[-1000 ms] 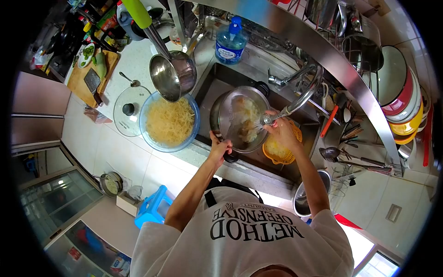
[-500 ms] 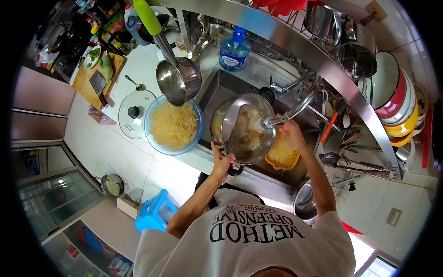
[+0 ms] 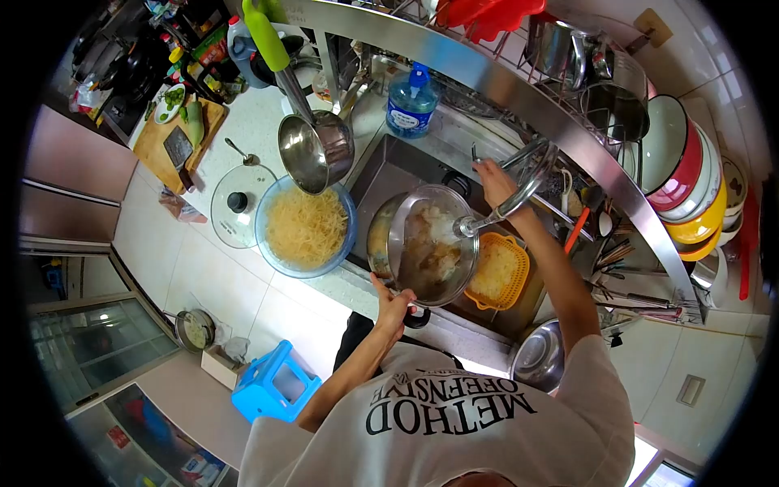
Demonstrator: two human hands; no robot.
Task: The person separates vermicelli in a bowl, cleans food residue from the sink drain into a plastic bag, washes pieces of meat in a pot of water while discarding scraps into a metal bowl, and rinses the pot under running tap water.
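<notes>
My left hand (image 3: 393,306) grips the near edge of a metal bowl (image 3: 434,243), which is tilted over a pot (image 3: 380,235) with black handles in the sink (image 3: 398,166). Pale and brownish food in water lies inside the bowl, under the faucet spout (image 3: 466,226). My right hand (image 3: 493,180) is up at the faucet lever (image 3: 475,152), fingers closed around or against it. A yellow basket (image 3: 511,276) with pale shreds sits at the right of the sink. Left of the sink, a clear bowl (image 3: 346,235) holds a heap of yellowish shreds.
A glass lid (image 3: 227,213), a cutting board (image 3: 207,122) with a cleaver (image 3: 177,148), and a blue bottle (image 3: 411,109) are on the counter. A ladle-like metal pot (image 3: 316,154) hangs above it. A blue stool (image 3: 276,381) stands on the floor.
My right hand has left the spout and moved up and away to the faucet lever. The bowl, still held by my left hand, has shifted slightly toward me.
</notes>
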